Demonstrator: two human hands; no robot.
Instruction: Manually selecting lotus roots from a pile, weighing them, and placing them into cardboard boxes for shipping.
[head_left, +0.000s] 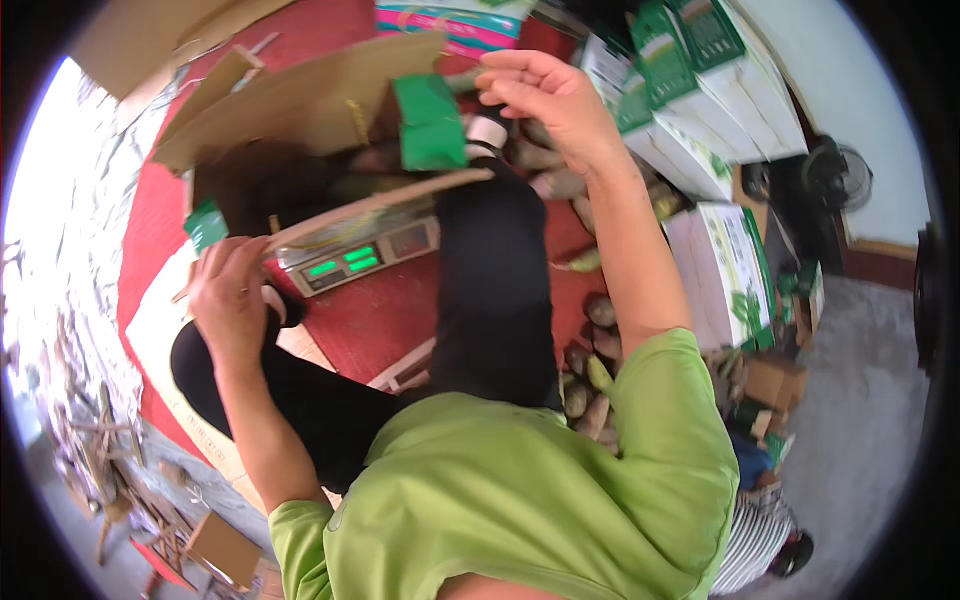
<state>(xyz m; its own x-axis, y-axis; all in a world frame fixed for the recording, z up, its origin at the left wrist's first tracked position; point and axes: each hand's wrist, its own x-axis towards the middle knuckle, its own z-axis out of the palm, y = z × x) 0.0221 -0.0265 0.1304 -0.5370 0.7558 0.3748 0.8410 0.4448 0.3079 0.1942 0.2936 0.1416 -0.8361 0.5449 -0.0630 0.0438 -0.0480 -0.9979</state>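
An open cardboard box [300, 90] rests on a digital scale [360, 255] with lit green readouts. Its dark inside holds root vegetables that I can only partly make out. Green flaps [432, 122] show at its right end and near its left corner. My left hand [232, 292] is closed on the box's near left corner, fingers bent over the edge. My right hand [545, 100] is raised beyond the box's right end, above scattered root vegetables [560, 184]. Its fingers are loosely bent and apart, with nothing visible in them.
White and green cartons [722, 270] are stacked at the right, near a black fan [835, 175]. More root vegetables [600, 345] lie on the red mat [365, 325] beside my legs. Another person in a striped top [755, 540] is at the lower right. Wooden sticks [120, 460] lie at the left.
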